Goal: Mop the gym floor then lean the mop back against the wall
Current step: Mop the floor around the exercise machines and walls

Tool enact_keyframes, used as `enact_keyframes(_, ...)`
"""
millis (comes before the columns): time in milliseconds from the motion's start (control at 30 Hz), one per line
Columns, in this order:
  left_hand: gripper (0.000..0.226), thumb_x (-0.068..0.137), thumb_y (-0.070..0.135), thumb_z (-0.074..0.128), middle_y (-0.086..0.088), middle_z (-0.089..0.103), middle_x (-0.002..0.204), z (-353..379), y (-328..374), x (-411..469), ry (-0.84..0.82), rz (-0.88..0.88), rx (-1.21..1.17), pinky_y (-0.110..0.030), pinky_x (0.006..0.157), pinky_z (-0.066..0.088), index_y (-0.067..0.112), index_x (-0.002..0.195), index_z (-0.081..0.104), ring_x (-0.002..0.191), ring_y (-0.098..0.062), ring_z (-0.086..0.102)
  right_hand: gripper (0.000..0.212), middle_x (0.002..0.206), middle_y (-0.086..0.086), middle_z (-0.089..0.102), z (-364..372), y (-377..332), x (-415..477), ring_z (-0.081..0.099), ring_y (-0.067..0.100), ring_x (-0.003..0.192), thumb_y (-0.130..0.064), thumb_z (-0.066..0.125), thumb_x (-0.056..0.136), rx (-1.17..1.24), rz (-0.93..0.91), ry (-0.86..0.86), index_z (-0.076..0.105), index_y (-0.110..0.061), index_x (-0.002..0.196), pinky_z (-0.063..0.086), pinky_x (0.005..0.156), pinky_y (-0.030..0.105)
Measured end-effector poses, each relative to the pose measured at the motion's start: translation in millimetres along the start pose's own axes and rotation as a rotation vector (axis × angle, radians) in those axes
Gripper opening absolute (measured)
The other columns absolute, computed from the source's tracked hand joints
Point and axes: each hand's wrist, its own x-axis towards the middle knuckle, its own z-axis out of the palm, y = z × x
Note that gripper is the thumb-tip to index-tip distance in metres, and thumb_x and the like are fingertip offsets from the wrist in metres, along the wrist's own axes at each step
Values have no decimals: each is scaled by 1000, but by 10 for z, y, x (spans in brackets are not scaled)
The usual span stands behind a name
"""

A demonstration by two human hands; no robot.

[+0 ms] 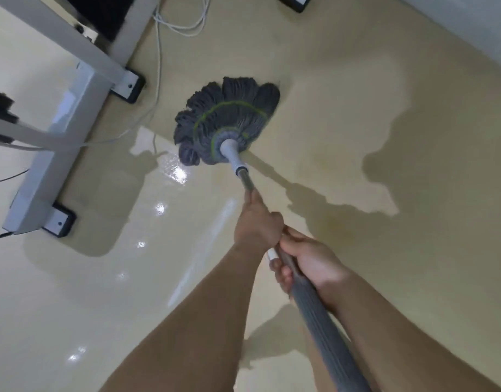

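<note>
A grey machine frame (54, 154) stands well left of the fingers. Beyond them, the mop head (226, 123) lies spread on the glossy floor (385, 250). The left hand (257, 224) curls around the mop handle (314, 312), and just behind it the right hand (311, 261) grips the handle too.

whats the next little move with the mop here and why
Probably draw the mop head to the right, across the duller floor. Both the left hand and right hand grip the handle, the head lies flat, and a white cable runs close on its left, where strands could snag. The floor nearer the left already shines as if wet.
</note>
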Motion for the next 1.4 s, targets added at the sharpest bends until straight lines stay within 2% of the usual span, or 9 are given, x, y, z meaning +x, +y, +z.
enact_keyframes(200, 49, 85, 19, 55, -9, 57, 121, -90, -1165, -609, -14, -179, 66, -33, 72, 41, 10, 129, 37, 89, -32, 57, 23, 56, 8, 49, 470, 1150, 16, 41, 12, 37, -27, 42, 103, 7, 133, -15, 60, -32, 115, 38, 36, 16)
enact_keyframes(300, 31, 86, 23, 54, -3, 60, 88, -70, -1392, -837, 42, -291, 34, -36, 72, 48, 9, 113, 49, 81, -29, 55, 20, 53, 7, 48, 586, 1414, -38, 41, 12, 35, -28, 44, 102, 38, 117, -21, 64, -22, 103, 36, 35, 16)
enact_keyframes(400, 19, 89, 28, 51, 0, 54, 77, -37, -1342, -886, 155, -292, 102, -31, 66, 40, 10, 95, 57, 79, -28, 54, 21, 54, 8, 46, 558, 1429, -49, 39, 11, 34, -22, 48, 100, 85, 75, -12, 60, -12, 86, 35, 37, 13)
enact_keyframes(667, 31, 91, 28, 50, -14, 69, 105, 236, -427, -455, 122, -177, 103, -32, 77, 46, 4, 108, 61, 102, -36, 63, 20, 60, 11, 44, -137, 579, -31, 40, 10, 32, -20, 42, 104, -9, -11, -24, 62, -16, 102, 36, 36, 13)
enact_keyframes(967, 33, 92, 24, 51, -7, 54, 92, 631, 1742, 691, 127, 50, 143, -29, 69, 38, 5, 119, 55, 102, -31, 63, 19, 67, 10, 46, -1194, -1380, -23, 41, 9, 35, -18, 39, 104, 101, -185, 6, 56, -25, 108, 36, 33, 14)
enact_keyframes(1067, 45, 93, 18, 50, -12, 65, 114, 857, 2277, 776, 84, 98, 171, -30, 75, 43, 7, 136, 44, 109, -31, 62, 22, 66, 7, 44, -1530, -1705, -133, 41, 8, 36, -17, 37, 104, 159, -224, -20, 54, -29, 113, 36, 34, 13)
enact_keyframes(1200, 52, 93, 16, 48, -16, 56, 131, 1071, 2278, 649, 14, 33, 154, -38, 91, 48, 0, 141, 35, 120, -32, 57, 19, 61, 6, 41, -1676, -1604, -280, 37, 8, 35, -19, 38, 103, 94, -155, 10, 55, -26, 104, 32, 34, 13)
enact_keyframes(1300, 61, 89, 14, 47, -12, 55, 123, 1106, 1884, 419, 35, -57, 83, -41, 82, 50, 4, 146, 29, 109, -32, 60, 24, 59, 8, 41, -1600, -1259, -340, 36, 9, 34, -22, 37, 104, 33, -58, 29, 58, -24, 93, 30, 36, 15)
enact_keyframes(1400, 85, 86, 10, 45, -7, 54, 115, 1170, 1364, 80, 66, -123, 42, -36, 71, 43, 18, 157, -1, 89, -28, 54, 29, 56, 5, 42, -1469, -808, -382, 36, 10, 34, -29, 38, 104, -2, 109, 31, 56, -24, 82, 30, 37, 14)
